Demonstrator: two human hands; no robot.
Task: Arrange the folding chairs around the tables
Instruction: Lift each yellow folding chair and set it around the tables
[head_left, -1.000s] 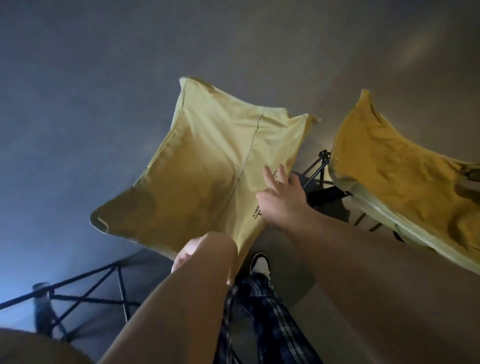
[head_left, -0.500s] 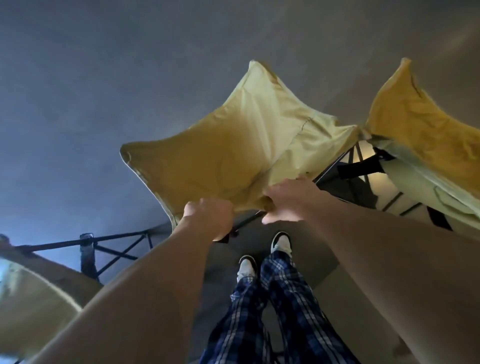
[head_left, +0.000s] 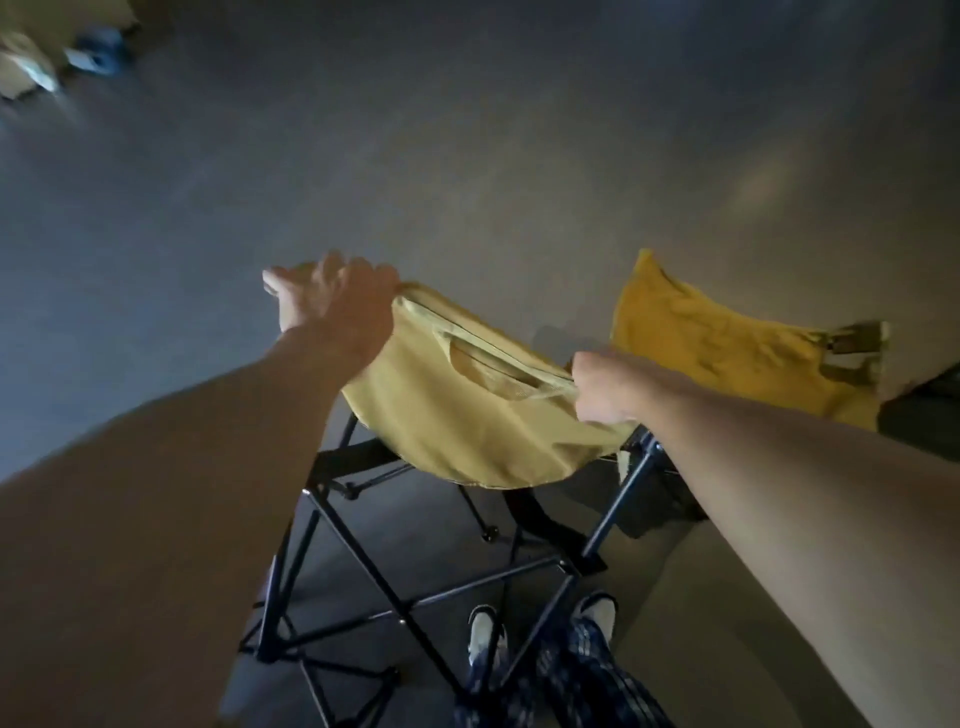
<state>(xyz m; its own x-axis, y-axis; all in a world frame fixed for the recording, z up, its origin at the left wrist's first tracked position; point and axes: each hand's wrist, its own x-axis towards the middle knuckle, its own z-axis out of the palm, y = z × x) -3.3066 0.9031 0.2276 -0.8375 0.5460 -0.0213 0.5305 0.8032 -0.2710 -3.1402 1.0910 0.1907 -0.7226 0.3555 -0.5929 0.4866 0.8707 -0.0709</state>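
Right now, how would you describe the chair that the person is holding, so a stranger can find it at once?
Start from the wide grey floor and come down to the two yellow fabric chairs near the person's shoes. It is the nearer chair, held at its top edge by the left hand and the right hand. Its fabric is paler, and its black frame shows, unlike the deeper yellow chair behind.

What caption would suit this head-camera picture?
Both hands, left and right, grip a yellow folding chair's top edge; another chair stands beyond.
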